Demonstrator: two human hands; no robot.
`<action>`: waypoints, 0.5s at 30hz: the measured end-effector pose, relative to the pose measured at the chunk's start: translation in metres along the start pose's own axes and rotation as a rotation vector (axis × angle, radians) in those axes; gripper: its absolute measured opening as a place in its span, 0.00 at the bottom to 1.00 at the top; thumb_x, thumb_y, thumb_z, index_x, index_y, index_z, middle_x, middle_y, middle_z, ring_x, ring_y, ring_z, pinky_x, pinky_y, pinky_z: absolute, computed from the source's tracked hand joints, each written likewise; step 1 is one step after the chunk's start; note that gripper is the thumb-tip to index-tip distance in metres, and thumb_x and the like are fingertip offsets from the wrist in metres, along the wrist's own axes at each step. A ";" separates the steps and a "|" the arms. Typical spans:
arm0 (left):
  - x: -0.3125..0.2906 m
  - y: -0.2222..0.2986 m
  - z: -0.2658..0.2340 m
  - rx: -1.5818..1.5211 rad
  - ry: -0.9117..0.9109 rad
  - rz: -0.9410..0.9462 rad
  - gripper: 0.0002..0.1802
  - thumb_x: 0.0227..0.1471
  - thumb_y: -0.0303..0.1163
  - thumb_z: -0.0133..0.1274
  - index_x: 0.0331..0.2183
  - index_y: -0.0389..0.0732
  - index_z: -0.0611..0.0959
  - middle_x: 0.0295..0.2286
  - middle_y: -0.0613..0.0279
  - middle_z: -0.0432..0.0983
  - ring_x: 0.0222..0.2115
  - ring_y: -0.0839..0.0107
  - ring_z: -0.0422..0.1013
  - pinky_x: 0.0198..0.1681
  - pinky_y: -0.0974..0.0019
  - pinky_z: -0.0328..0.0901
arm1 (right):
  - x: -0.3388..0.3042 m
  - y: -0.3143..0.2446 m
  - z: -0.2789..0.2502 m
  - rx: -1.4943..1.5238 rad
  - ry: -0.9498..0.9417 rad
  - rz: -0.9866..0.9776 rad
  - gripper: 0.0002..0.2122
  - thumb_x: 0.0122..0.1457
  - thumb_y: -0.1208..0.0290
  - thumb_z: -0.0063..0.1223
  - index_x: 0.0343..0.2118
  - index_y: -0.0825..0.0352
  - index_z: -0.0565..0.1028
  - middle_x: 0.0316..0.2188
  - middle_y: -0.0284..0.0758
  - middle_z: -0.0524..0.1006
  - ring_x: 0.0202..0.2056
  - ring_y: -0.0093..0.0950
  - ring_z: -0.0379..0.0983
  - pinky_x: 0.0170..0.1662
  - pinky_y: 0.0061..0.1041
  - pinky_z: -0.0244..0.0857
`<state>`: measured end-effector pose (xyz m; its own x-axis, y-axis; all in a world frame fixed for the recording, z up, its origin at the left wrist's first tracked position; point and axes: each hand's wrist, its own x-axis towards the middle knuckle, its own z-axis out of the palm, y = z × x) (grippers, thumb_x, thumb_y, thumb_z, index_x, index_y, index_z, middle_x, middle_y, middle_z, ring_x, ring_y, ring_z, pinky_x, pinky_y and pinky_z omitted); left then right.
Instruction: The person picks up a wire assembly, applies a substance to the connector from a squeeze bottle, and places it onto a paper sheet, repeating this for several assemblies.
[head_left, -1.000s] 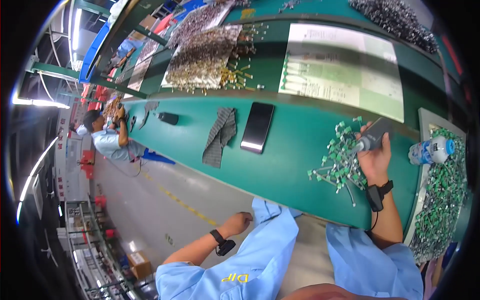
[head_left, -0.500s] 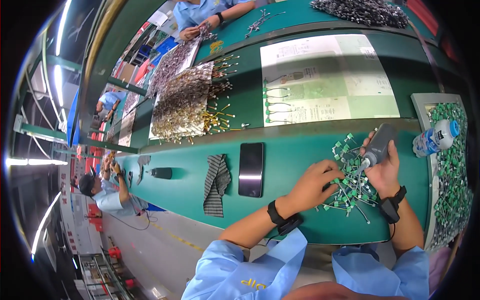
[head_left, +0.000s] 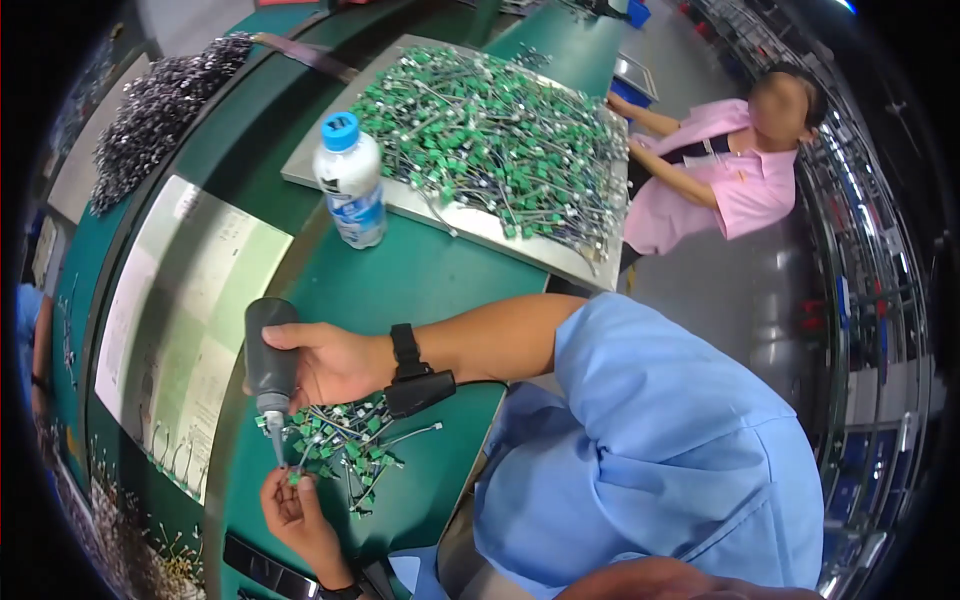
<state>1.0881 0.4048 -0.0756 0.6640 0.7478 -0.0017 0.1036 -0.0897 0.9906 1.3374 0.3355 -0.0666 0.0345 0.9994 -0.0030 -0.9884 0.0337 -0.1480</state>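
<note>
My right hand (head_left: 340, 365) is wrapped round a dark grey squeeze bottle (head_left: 269, 350), tipped so that its narrow nozzle (head_left: 278, 440) points down. Just below the nozzle tip, my left hand (head_left: 300, 520) pinches a small green connector (head_left: 294, 479) between thumb and fingertips. The nozzle tip is at or very close to the connector; I cannot tell whether they touch. Beside both hands, a loose pile of green connectors with short wires (head_left: 350, 445) lies on the green tabletop (head_left: 430, 470).
A water bottle with a blue cap (head_left: 350, 195) stands by a pale tray (head_left: 305, 160) heaped with green wired connectors. A phone (head_left: 265, 570) lies near my left wrist. White and green sheets (head_left: 190, 320) cover part of the belt. A person in pink (head_left: 720, 170) is beyond the tray.
My view has swung to the right, bringing the full tray and the person in pink into sight. The left hand has come from the pile to beneath the nozzle, pinching a connector.
</note>
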 end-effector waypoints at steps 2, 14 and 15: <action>0.006 0.000 0.001 -0.037 -0.069 -0.084 0.17 0.52 0.18 0.54 0.45 0.31 0.75 0.38 0.56 0.74 0.38 0.72 0.69 0.40 0.72 0.64 | -0.006 -0.006 0.000 -0.034 0.013 -0.048 0.19 0.60 0.55 0.51 0.45 0.67 0.71 0.42 0.44 0.77 0.42 0.35 0.75 0.44 0.36 0.70; 0.005 -0.003 0.006 -0.076 -0.128 0.023 0.08 0.51 0.16 0.51 0.36 0.34 0.73 0.35 0.55 0.72 0.37 0.72 0.67 0.41 0.73 0.62 | -0.005 -0.003 -0.007 -0.092 0.042 -0.051 0.21 0.60 0.53 0.52 0.46 0.66 0.70 0.42 0.43 0.77 0.39 0.33 0.77 0.38 0.33 0.72; 0.005 -0.002 0.005 -0.070 -0.128 0.023 0.08 0.51 0.16 0.51 0.35 0.34 0.73 0.35 0.55 0.72 0.37 0.72 0.67 0.41 0.73 0.61 | -0.005 -0.003 -0.006 -0.104 0.037 -0.052 0.21 0.60 0.53 0.52 0.46 0.66 0.70 0.42 0.43 0.77 0.39 0.33 0.77 0.37 0.32 0.72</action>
<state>1.0952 0.4053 -0.0783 0.7549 0.6558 0.0080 0.0381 -0.0560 0.9977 1.3411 0.3299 -0.0724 0.0924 0.9953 -0.0290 -0.9645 0.0822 -0.2509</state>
